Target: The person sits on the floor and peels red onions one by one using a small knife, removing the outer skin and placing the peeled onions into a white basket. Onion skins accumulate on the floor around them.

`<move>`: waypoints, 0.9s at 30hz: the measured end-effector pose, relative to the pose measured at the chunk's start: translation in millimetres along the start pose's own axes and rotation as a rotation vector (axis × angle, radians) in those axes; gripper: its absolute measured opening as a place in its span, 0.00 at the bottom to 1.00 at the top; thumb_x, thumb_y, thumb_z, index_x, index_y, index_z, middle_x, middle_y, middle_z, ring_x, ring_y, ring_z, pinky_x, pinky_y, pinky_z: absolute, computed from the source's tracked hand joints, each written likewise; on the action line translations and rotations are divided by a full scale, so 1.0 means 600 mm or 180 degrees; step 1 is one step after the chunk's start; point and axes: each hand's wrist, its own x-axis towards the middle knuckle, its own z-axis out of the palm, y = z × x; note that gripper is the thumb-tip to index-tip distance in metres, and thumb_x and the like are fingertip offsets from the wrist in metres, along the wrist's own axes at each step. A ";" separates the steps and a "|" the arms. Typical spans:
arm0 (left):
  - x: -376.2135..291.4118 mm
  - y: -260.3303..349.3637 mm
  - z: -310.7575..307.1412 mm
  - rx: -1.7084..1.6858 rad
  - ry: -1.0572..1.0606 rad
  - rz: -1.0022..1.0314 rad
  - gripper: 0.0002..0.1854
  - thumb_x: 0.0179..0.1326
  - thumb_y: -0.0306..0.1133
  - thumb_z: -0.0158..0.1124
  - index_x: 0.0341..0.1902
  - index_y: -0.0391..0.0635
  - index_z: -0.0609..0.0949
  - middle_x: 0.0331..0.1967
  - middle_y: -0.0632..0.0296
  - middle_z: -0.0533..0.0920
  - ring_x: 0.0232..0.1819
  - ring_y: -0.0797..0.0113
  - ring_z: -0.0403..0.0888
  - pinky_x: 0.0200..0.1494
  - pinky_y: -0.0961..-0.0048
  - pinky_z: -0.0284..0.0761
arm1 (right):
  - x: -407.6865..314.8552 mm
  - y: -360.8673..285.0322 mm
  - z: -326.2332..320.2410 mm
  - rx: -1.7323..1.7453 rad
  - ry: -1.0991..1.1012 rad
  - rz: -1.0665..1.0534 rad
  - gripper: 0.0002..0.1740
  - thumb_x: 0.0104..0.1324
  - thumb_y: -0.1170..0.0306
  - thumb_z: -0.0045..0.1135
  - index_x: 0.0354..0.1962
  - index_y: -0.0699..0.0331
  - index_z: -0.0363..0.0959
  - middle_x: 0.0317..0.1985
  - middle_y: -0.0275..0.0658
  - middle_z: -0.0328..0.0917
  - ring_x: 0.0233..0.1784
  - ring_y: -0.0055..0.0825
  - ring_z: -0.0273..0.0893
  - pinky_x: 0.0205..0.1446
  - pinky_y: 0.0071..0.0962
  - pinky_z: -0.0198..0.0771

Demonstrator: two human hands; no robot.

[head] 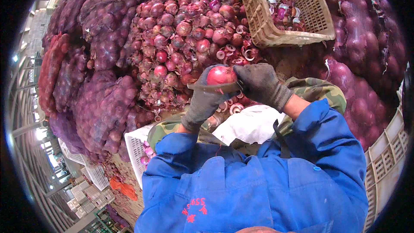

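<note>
Both of my hands wear dark grey gloves and meet over my lap. My left hand [207, 100] is closed around a red onion [221, 75], whose smooth, shiny side faces up. In my right hand [260, 84] is a knife [213, 87]; its flat blade lies across the near side of the onion, pointing left. The knife's handle is hidden in my fist. Just beyond my hands spreads a large heap of red onions [184, 29], with cut onion rings [230, 50] along its near right edge.
A beige plastic crate [299, 37] holding onion trimmings stands at the upper right. Mesh sacks of onions [106, 103] are piled at left, and more sacks [360, 29] at right. Beside my left leg is a white crate [134, 155] with peeled onions. A white cloth [249, 124] lies between my legs.
</note>
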 end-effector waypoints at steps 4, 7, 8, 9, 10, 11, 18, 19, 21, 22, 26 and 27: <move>-0.013 0.002 -0.002 -0.0751 -0.0131 -0.0333 0.35 0.50 0.34 0.81 0.61 0.41 0.73 0.50 0.59 0.83 0.51 0.68 0.82 0.55 0.67 0.80 | -0.004 0.008 0.009 -0.0052 -0.0263 0.0215 0.09 0.61 0.64 0.58 0.36 0.57 0.71 0.21 0.38 0.77 0.23 0.37 0.81 0.23 0.41 0.72; -0.017 -0.008 -0.010 -0.0446 -0.0249 0.0031 0.34 0.52 0.37 0.79 0.61 0.40 0.75 0.48 0.60 0.84 0.51 0.69 0.82 0.55 0.68 0.79 | -0.006 0.011 0.014 -0.0045 -0.0285 0.0106 0.07 0.61 0.64 0.57 0.35 0.56 0.72 0.21 0.38 0.78 0.24 0.38 0.81 0.24 0.40 0.73; -0.018 -0.013 -0.012 -0.0300 -0.0311 0.0189 0.34 0.52 0.39 0.78 0.60 0.40 0.75 0.48 0.61 0.84 0.50 0.70 0.82 0.56 0.68 0.79 | -0.008 0.012 0.015 -0.0036 -0.0231 0.0040 0.07 0.61 0.64 0.57 0.36 0.56 0.72 0.21 0.37 0.78 0.24 0.38 0.82 0.24 0.40 0.74; -0.017 -0.016 -0.013 -0.0364 -0.0389 -0.0064 0.33 0.53 0.41 0.77 0.60 0.40 0.76 0.48 0.61 0.84 0.50 0.70 0.82 0.56 0.68 0.79 | -0.008 0.014 0.018 -0.0074 -0.0368 0.0084 0.07 0.61 0.64 0.57 0.36 0.56 0.72 0.21 0.38 0.79 0.25 0.38 0.82 0.24 0.39 0.74; -0.017 -0.020 -0.014 -0.0428 -0.0468 -0.0287 0.32 0.54 0.42 0.76 0.60 0.40 0.76 0.49 0.61 0.84 0.50 0.70 0.82 0.56 0.69 0.79 | -0.009 0.017 0.020 -0.0123 -0.0462 0.0113 0.07 0.61 0.64 0.57 0.36 0.55 0.72 0.22 0.38 0.79 0.25 0.37 0.83 0.24 0.39 0.75; -0.018 -0.021 -0.013 -0.0344 -0.0459 -0.0710 0.32 0.55 0.44 0.75 0.59 0.40 0.77 0.49 0.61 0.84 0.51 0.70 0.82 0.56 0.69 0.79 | -0.010 0.021 0.023 -0.0214 -0.0534 0.0143 0.07 0.61 0.65 0.57 0.36 0.55 0.72 0.23 0.39 0.80 0.26 0.37 0.83 0.25 0.38 0.75; -0.032 0.001 -0.022 -0.1657 -0.1011 -0.0437 0.42 0.47 0.39 0.78 0.67 0.41 0.71 0.53 0.60 0.82 0.54 0.67 0.82 0.61 0.65 0.78 | -0.017 0.076 0.023 -0.0370 -0.1495 0.1738 0.11 0.56 0.65 0.64 0.34 0.59 0.74 0.31 0.48 0.82 0.37 0.53 0.81 0.37 0.49 0.74; -0.031 0.003 -0.026 -0.1425 -0.0803 -0.0336 0.43 0.46 0.38 0.79 0.67 0.41 0.71 0.53 0.60 0.82 0.55 0.68 0.81 0.62 0.67 0.77 | -0.013 0.074 0.025 -0.0172 -0.1215 0.1562 0.11 0.56 0.66 0.64 0.35 0.59 0.75 0.31 0.47 0.82 0.36 0.51 0.82 0.37 0.48 0.74; -0.034 0.006 -0.038 -0.1082 -0.0463 0.0002 0.45 0.43 0.35 0.80 0.68 0.42 0.70 0.56 0.60 0.81 0.57 0.69 0.79 0.64 0.69 0.75 | -0.001 0.056 0.027 0.0074 -0.0938 0.1537 0.11 0.57 0.67 0.63 0.38 0.59 0.76 0.29 0.46 0.81 0.34 0.47 0.83 0.38 0.45 0.75; -0.033 0.007 -0.044 -0.0870 -0.0342 0.0189 0.46 0.42 0.33 0.81 0.68 0.42 0.70 0.57 0.61 0.80 0.58 0.69 0.79 0.65 0.70 0.74 | 0.005 0.046 0.019 0.1140 -0.0903 0.1916 0.15 0.58 0.67 0.62 0.43 0.61 0.75 0.30 0.44 0.82 0.34 0.42 0.83 0.36 0.40 0.76; -0.021 -0.001 -0.039 -0.0554 0.0052 0.0661 0.51 0.39 0.29 0.85 0.71 0.44 0.68 0.68 0.56 0.73 0.64 0.67 0.74 0.69 0.67 0.70 | 0.024 -0.006 -0.020 0.4745 -0.1137 0.2743 0.30 0.67 0.64 0.57 0.64 0.69 0.69 0.41 0.39 0.85 0.34 0.23 0.86 0.23 0.18 0.76; -0.016 -0.005 -0.032 -0.0673 -0.0077 0.0637 0.52 0.39 0.29 0.86 0.71 0.44 0.67 0.68 0.55 0.73 0.65 0.67 0.74 0.69 0.66 0.70 | 0.026 -0.018 -0.031 0.5084 -0.1107 0.2352 0.32 0.67 0.62 0.56 0.65 0.69 0.68 0.41 0.38 0.85 0.30 0.22 0.84 0.22 0.18 0.75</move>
